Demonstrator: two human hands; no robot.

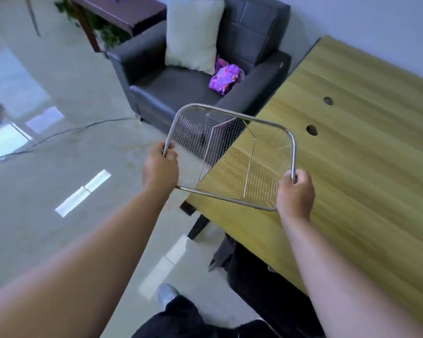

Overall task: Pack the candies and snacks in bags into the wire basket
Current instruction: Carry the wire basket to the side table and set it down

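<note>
The wire basket [294, 152] is a shallow, silver mesh tray with a rounded metal rim. I hold it in the air, tilted, over the near left corner of the wooden table [352, 147]. My left hand [159, 167] grips the rim at its left corner. My right hand [295, 191] grips the rim at its right corner. Nothing lies in the basket. Purple snack bags [226, 75] lie on the seat of the grey armchair [181, 89], beyond the basket.
A white cushion [193, 32] leans on the armchair's back. A black cable [66, 132] runs across the shiny floor at the left. The table has two round holes [311, 130]. A dark wooden table [122, 11] and a plant stand at the far back.
</note>
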